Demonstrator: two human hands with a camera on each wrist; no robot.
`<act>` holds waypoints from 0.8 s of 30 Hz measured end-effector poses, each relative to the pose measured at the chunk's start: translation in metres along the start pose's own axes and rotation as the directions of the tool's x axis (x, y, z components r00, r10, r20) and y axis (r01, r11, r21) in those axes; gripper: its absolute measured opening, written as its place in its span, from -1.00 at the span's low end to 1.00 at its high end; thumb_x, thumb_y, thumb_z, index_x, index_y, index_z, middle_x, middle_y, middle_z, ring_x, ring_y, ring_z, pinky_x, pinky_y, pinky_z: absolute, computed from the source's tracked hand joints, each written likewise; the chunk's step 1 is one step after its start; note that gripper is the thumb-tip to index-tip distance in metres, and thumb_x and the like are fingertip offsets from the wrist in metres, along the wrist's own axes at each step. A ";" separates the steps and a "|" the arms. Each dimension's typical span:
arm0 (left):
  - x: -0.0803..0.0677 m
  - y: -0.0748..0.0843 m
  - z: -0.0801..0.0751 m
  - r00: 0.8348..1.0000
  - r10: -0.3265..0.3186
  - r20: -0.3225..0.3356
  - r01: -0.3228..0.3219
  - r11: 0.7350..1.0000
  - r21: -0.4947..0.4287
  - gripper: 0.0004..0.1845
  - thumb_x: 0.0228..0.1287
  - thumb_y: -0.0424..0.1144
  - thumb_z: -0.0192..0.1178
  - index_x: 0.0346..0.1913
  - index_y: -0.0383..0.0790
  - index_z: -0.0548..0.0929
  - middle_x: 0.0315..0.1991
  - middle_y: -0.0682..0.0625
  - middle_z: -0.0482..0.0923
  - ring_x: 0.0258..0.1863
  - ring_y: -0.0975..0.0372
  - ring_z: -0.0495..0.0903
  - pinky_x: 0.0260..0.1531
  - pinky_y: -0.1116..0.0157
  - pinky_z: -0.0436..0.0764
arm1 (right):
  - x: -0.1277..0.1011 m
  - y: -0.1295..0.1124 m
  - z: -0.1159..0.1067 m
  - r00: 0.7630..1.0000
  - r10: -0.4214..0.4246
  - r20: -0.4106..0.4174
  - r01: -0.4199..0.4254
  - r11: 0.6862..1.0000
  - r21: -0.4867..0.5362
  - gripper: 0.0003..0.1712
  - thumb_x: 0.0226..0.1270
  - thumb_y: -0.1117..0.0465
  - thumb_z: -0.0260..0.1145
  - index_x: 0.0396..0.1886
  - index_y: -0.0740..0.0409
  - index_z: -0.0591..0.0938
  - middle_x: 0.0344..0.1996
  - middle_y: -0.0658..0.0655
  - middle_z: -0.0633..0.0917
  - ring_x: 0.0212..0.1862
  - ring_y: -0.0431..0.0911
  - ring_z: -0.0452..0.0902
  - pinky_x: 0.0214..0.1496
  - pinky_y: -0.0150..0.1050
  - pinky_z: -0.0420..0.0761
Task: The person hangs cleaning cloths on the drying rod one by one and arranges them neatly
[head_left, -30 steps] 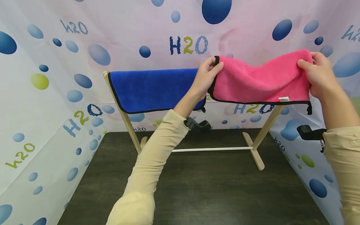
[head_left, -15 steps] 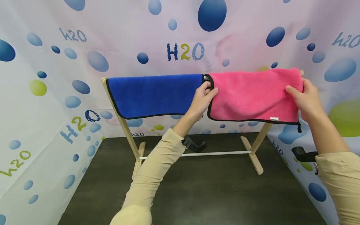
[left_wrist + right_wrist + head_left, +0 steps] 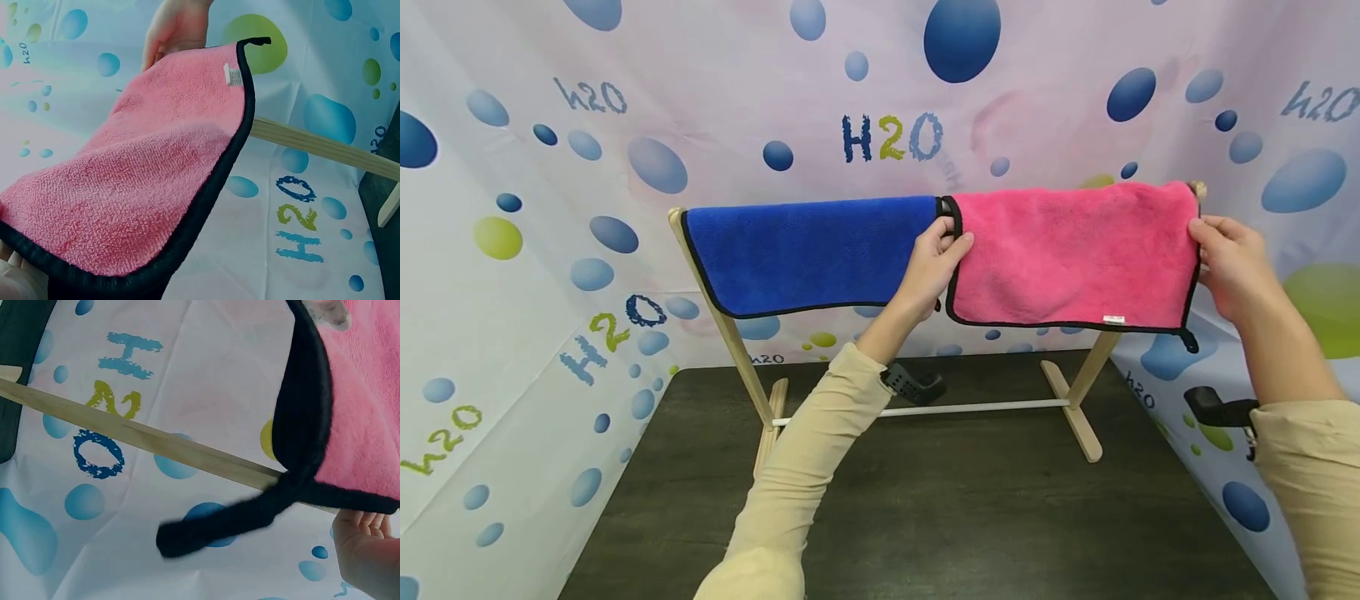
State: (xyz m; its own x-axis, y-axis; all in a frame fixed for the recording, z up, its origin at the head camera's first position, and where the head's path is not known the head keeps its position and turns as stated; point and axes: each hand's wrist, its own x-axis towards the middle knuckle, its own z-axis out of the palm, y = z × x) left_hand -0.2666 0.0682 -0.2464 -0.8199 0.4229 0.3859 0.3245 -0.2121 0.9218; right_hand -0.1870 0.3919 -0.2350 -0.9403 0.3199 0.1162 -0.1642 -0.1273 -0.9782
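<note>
From the head view, a pink towel (image 3: 1067,254) hangs over the top rail of a wooden drying rack (image 3: 1090,383), spread flat between the two hands. The left hand (image 3: 936,258) pinches the towel's upper left corner, thumb on the front and fingers behind the black-trimmed edge. The right hand (image 3: 1228,258) grips the towel's right edge near the top, fingers curled round it. Just left of the left hand, a blue towel (image 3: 808,250) hangs on the same rail, its right edge almost touching the pink one, so there is hardly any free rail on that side. Beyond the right hand only the rail's end shows, with the printed backdrop (image 3: 887,100) close behind and to the side. Below the hands, the dark desk (image 3: 940,517) lies open in front of the rack's feet and its white crossbar (image 3: 977,408).

In the left wrist view, the pink towel (image 3: 144,187) fills the lower left, its black edge running up to a hanging loop (image 3: 256,42) and a small white label (image 3: 233,75). The right hand (image 3: 175,28) shows at the far corner. A wooden rack leg (image 3: 325,147) slants behind it.

In the right wrist view, the pink towel's (image 3: 362,406) black-trimmed corner hangs with its loop (image 3: 231,522) dangling across a wooden bar (image 3: 137,437). Fingertips (image 3: 362,540) of a hand show beneath the towel's lower edge; which hand cannot be told.
</note>
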 end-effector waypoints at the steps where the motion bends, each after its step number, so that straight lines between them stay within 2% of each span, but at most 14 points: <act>1: 0.001 0.000 0.000 1.000 0.009 -0.003 -0.009 1.000 -0.002 -0.78 0.38 -0.36 -0.08 -0.01 -0.41 0.38 -0.09 -0.31 0.55 -0.24 0.10 0.58 -0.26 0.36 0.56 | 0.001 -0.002 0.001 1.000 -0.015 -0.011 0.015 0.999 0.033 -0.88 0.21 0.11 0.25 -0.28 -0.01 0.53 -0.34 -0.09 0.44 -0.28 -0.28 0.33 -0.39 -0.49 0.42; 5: 0.007 0.005 0.001 0.999 0.028 -0.025 -0.028 1.000 -0.004 -0.77 0.39 -0.36 -0.09 0.01 -0.40 0.40 -0.14 -0.28 0.58 -0.34 0.19 0.59 -0.31 0.32 0.58 | 0.010 -0.015 0.006 0.998 -0.035 -0.051 0.044 0.981 0.190 -0.92 0.19 0.27 0.26 -0.29 0.08 0.59 -0.36 -0.05 0.50 -0.32 -0.24 0.41 -0.41 -0.44 0.42; 8: 0.015 0.014 0.001 0.997 0.041 -0.060 -0.040 0.999 0.013 -0.74 0.40 -0.34 -0.11 0.06 -0.37 0.41 -0.21 -0.27 0.59 -0.40 0.16 0.59 -0.38 0.32 0.59 | 0.017 -0.024 0.008 0.998 -0.027 -0.056 0.042 0.961 0.272 -0.79 0.21 0.34 0.23 -0.16 0.11 0.65 -0.31 -0.03 0.54 -0.29 -0.22 0.45 -0.41 -0.42 0.45; 11: 0.021 0.020 0.000 0.996 0.021 -0.087 -0.018 0.999 0.029 -0.69 0.41 -0.33 -0.13 0.14 -0.33 0.39 -0.16 -0.25 0.58 -0.32 0.11 0.61 -0.34 0.32 0.60 | 0.019 -0.027 0.008 0.998 -0.020 -0.062 0.034 0.971 0.237 -0.62 0.23 0.34 0.20 0.04 -0.01 0.60 -0.26 -0.04 0.54 -0.27 -0.23 0.46 -0.42 -0.43 0.48; 13: 0.021 0.019 -0.001 0.997 -0.018 -0.078 0.022 0.998 0.053 -0.64 0.41 -0.33 -0.14 0.21 -0.29 0.33 -0.03 -0.21 0.54 -0.20 0.13 0.59 -0.25 0.33 0.59 | 0.017 -0.025 0.008 0.996 -0.032 -0.086 0.040 0.995 0.088 -0.52 0.24 0.29 0.20 0.17 -0.09 0.51 -0.26 -0.10 0.51 -0.28 -0.27 0.45 -0.44 -0.49 0.48; 15: 0.018 0.016 -0.001 0.996 -0.058 -0.062 0.064 0.993 0.098 -0.60 0.41 -0.33 -0.13 0.27 -0.24 0.28 0.08 -0.16 0.49 -0.07 0.16 0.55 -0.15 0.33 0.56 | 0.013 -0.021 0.007 0.991 -0.073 -0.110 0.059 0.990 -0.129 -0.46 0.27 0.25 0.17 0.26 -0.14 0.41 -0.34 -0.17 0.52 -0.35 -0.33 0.44 -0.46 -0.56 0.45; 17: 0.014 0.012 -0.002 0.996 -0.081 -0.044 0.087 0.984 0.155 -0.55 0.40 -0.33 -0.13 0.32 -0.19 0.22 0.16 -0.11 0.43 0.02 0.20 0.49 -0.05 0.33 0.51 | 0.009 -0.015 0.007 0.983 -0.143 -0.117 0.094 0.931 -0.353 -0.43 0.30 0.22 0.13 0.32 -0.12 0.33 -0.45 -0.24 0.51 -0.43 -0.39 0.43 -0.48 -0.62 0.43; 19: 0.011 0.009 -0.002 0.996 -0.076 -0.042 0.082 0.977 0.195 -0.51 0.39 -0.33 -0.12 0.35 -0.18 0.16 0.19 -0.10 0.39 0.07 0.19 0.46 0.01 0.31 0.48 | 0.005 -0.010 0.007 0.972 -0.209 -0.104 0.129 0.852 -0.507 -0.42 0.32 0.20 0.07 0.35 -0.09 0.28 -0.51 -0.29 0.49 -0.46 -0.44 0.41 -0.47 -0.66 0.41; 21: 0.009 0.007 -0.002 0.997 -0.060 -0.054 0.071 0.973 0.218 -0.47 0.38 -0.32 -0.10 0.38 -0.17 0.12 0.22 -0.10 0.37 0.10 0.20 0.44 0.05 0.30 0.46 | 0.004 -0.006 0.007 0.964 -0.252 -0.080 0.165 0.810 -0.563 -0.41 0.32 0.21 0.06 0.36 -0.06 0.25 -0.52 -0.31 0.48 -0.48 -0.48 0.41 -0.46 -0.67 0.40; 24: 0.009 0.004 -0.001 0.997 -0.032 -0.073 0.049 0.968 0.244 -0.43 0.35 -0.32 -0.06 0.39 -0.16 0.09 0.22 -0.10 0.36 0.10 0.20 0.44 0.05 0.31 0.46 | 0.003 -0.001 0.004 0.961 -0.271 -0.055 0.192 0.797 -0.573 -0.39 0.33 0.22 0.05 0.38 -0.05 0.21 -0.47 -0.29 0.46 -0.47 -0.51 0.43 -0.44 -0.68 0.41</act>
State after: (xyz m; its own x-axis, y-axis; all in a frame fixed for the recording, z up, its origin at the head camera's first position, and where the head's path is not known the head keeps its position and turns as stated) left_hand -0.2731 0.0702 -0.2389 -0.8619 0.3644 0.3525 0.3894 0.0306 0.9206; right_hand -0.1905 0.3892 -0.2327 -0.8426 0.3934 0.3677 -0.1408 0.4982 -0.8556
